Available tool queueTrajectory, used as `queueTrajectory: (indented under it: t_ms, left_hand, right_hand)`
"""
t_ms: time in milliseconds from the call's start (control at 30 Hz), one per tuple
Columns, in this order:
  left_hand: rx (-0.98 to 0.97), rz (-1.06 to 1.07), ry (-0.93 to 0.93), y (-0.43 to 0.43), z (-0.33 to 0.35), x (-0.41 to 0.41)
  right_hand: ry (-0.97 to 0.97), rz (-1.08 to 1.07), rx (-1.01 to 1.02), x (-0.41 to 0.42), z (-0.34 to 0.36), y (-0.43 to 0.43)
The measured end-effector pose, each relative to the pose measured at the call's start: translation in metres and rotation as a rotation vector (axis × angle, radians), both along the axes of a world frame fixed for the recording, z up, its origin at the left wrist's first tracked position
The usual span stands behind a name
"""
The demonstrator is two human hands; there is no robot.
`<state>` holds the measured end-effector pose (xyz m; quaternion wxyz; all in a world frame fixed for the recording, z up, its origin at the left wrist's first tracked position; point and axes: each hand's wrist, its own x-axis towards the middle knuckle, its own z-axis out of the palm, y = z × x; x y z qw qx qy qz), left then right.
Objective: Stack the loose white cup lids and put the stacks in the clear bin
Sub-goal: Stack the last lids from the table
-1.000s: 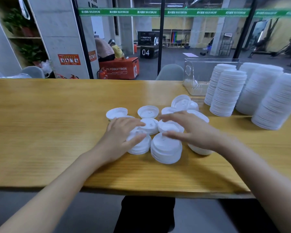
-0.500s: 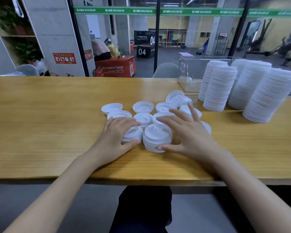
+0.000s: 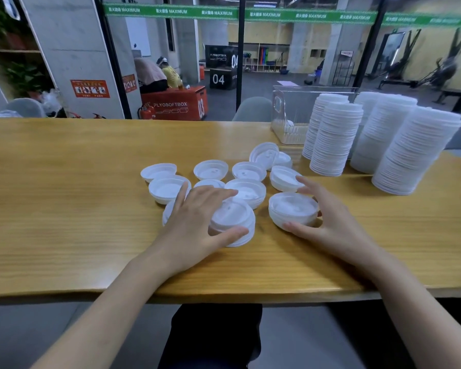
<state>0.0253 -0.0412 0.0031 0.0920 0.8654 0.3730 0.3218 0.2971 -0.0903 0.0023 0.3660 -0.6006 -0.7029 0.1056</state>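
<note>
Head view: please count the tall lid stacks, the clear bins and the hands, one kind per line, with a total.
tall lid stacks: 5
clear bin: 1
Hands (left hand, right hand): 2
Total: 8

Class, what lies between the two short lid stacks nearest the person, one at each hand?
Head view: only a narrow strip of bare table separates the left stack, under the left hand, from the right stack, at the right hand.
</note>
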Motion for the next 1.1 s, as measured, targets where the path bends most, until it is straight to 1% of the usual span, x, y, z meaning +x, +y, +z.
queueTrajectory:
  t_ms: [167, 267, 433, 500, 600, 667, 733, 767, 867, 933, 1000, 1033, 1100]
  left_hand:
    - [-0.022, 0.008, 0.002, 0.005, 0.001, 0.005]
    - [-0.016, 0.016, 0.012, 0.007, -0.003, -0.001]
    - [0.004, 0.034, 0.042, 0.007, -0.006, -0.007]
    - [0.001, 0.036, 0.054, 0.006, -0.005, -0.007]
    - [-0.006, 0.036, 0.046, 0.006, -0.005, -0.008]
    - [-0.003, 0.037, 0.044, 0.006, -0.005, -0.008]
    - [0.002, 0.032, 0.046, 0.006, -0.005, -0.007]
    - [0.000, 0.029, 0.047, 0.005, -0.005, -0.007]
    - [-0.016, 0.020, 0.052, 0.005, -0.005, -0.008]
    - [-0.020, 0.016, 0.056, 0.004, -0.004, -0.008]
    - [-0.017, 0.009, 0.068, 0.003, -0.003, -0.005]
    - [-0.012, 0.006, 0.080, 0.003, -0.002, -0.004]
    - [-0.002, 0.002, 0.108, 0.001, 0.001, 0.000]
  right_hand:
    - [0.057, 0.001, 0.014, -0.006, 0.005, 0.014]
    - [0.132, -0.040, -0.030, -0.004, 0.002, 0.017]
    - [0.124, -0.061, -0.103, -0.005, 0.001, 0.020]
    - [0.158, -0.065, -0.083, -0.007, 0.003, 0.020]
    - [0.261, -0.072, -0.013, -0.009, 0.006, 0.017]
    - [0.274, -0.080, 0.029, -0.009, 0.006, 0.016]
    - [0.193, -0.105, 0.083, -0.007, 0.006, 0.016]
    - [0.110, -0.121, 0.104, -0.006, 0.006, 0.017]
    - [-0.227, -0.128, 0.136, -0.004, 0.008, 0.019]
    - [-0.362, -0.093, 0.097, -0.006, 0.011, 0.020]
    - [-0.410, 0.007, 0.086, -0.008, 0.012, 0.022]
    - [-0.380, 0.075, 0.071, -0.010, 0.013, 0.023]
    - [-0.240, 0.183, 0.018, -0.012, 0.014, 0.023]
